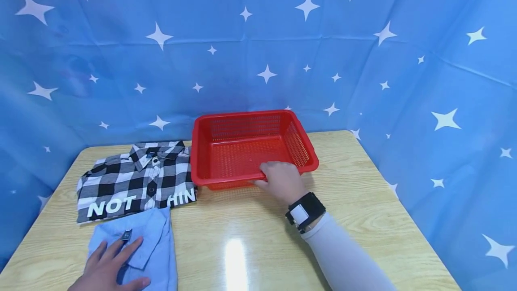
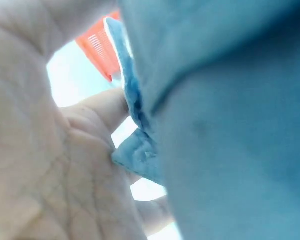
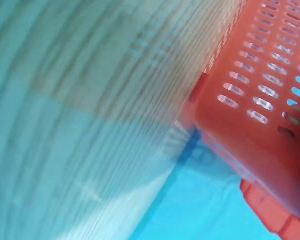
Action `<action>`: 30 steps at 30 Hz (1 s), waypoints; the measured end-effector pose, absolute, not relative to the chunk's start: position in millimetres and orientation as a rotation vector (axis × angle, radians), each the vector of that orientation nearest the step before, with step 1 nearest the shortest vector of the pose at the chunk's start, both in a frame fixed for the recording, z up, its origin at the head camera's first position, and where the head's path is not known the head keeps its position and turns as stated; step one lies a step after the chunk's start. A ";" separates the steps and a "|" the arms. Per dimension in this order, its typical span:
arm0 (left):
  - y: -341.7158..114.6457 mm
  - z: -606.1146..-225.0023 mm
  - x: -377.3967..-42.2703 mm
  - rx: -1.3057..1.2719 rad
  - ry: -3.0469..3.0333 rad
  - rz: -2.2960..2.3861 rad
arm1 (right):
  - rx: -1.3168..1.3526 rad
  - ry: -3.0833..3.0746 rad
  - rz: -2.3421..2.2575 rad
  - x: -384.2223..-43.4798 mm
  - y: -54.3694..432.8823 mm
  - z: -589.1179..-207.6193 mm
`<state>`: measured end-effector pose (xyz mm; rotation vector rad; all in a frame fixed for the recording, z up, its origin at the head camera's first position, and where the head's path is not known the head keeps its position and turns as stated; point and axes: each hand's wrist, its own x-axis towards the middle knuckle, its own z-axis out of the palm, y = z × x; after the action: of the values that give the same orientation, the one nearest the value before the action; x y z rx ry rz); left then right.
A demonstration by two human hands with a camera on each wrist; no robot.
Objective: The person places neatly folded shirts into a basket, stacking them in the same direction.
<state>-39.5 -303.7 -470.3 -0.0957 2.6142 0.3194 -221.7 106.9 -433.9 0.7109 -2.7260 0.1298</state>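
Observation:
My right hand (image 1: pixel 284 183) grips the near rim of a red plastic basket (image 1: pixel 226 179), with the thumb outside and the fingers over the rim. The basket holds nothing, and its far side is slightly raised toward the curtain. Its slotted wall (image 3: pixel 240 135) fills the right of the right wrist view. At lower left, my left hand (image 1: pixel 106 266) rests with spread fingers on a folded light blue shirt (image 1: pixel 164 259) near its collar. In the left wrist view the blue cloth (image 2: pixel 230 150) hides the fingertips.
A folded black-and-white checked shirt (image 1: pixel 121 183) with white letters lies behind the blue one, its right edge against the basket. Underneath is a light wooden table (image 1: pixel 363 219). A blue curtain (image 1: pixel 250 26) with white stars hangs behind it and along its sides.

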 end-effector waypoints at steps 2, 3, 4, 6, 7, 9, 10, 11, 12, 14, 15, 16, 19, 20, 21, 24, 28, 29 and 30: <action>-301.0 -472.1 -38.8 -0.075 2.615 0.348 | 0.761 -2.761 0.165 -224.6 122.1 -432.1; -299.6 -472.6 -38.4 -0.067 2.619 0.358 | 0.776 -2.771 0.182 -226.1 130.9 -430.9; -298.3 -472.7 -38.3 -0.064 2.619 0.365 | 0.779 -2.778 0.192 -227.6 140.1 -429.8; -296.5 -472.4 -38.5 -0.062 2.614 0.369 | 0.768 -2.783 0.176 -230.8 158.3 -428.4; -296.3 -471.8 -38.6 -0.067 2.610 0.369 | 0.759 -2.780 0.158 -232.5 166.0 -428.2; -296.6 -470.4 -38.9 -0.078 2.594 0.367 | 0.747 -2.757 0.124 -235.7 177.6 -430.6; -297.1 -469.7 -38.8 -0.085 2.588 0.364 | 0.752 -2.738 0.106 -237.2 181.1 -432.2; -297.5 -469.1 -38.9 -0.092 2.582 0.360 | 0.760 -2.718 0.090 -238.7 183.2 -434.3; -297.8 -468.8 -39.0 -0.094 2.578 0.356 | 0.770 -2.698 0.075 -240.1 184.2 -436.5; -296.6 -468.9 -39.9 -0.079 2.579 0.352 | 0.779 -2.655 0.060 -242.1 183.7 -440.5; -294.8 -469.3 -40.5 -0.072 2.581 0.352 | 0.770 -2.641 0.058 -242.7 182.9 -441.8; -292.3 -469.9 -41.5 -0.065 2.586 0.352 | 0.756 -2.633 0.055 -243.2 182.3 -442.5; -281.2 -471.1 -44.5 -0.043 2.602 0.352 | 0.701 -2.617 0.055 -244.8 180.3 -443.6; -276.7 -470.7 -45.3 -0.038 2.607 0.349 | 0.687 -2.613 0.053 -245.1 179.6 -443.9; -271.8 -470.1 -46.2 -0.041 2.610 0.349 | 0.678 -2.611 0.049 -245.3 179.0 -444.1; -255.9 -466.7 -48.6 -0.029 2.617 0.345 | 0.677 -2.611 0.048 -245.7 177.8 -445.0; -234.3 -460.4 -52.3 -0.019 2.617 0.349 | 0.674 -2.625 0.069 -245.8 176.5 -446.2; -229.5 -459.2 -52.9 -0.011 2.619 0.351 | 0.670 -2.628 0.075 -245.9 176.1 -446.5; -224.6 -458.2 -53.5 -0.005 2.620 0.349 | 0.667 -2.629 0.081 -245.8 175.5 -446.7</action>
<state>-53.5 -224.6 -458.2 -0.0054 2.6200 0.3491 -245.8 175.5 -446.7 0.6670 -2.6289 0.0810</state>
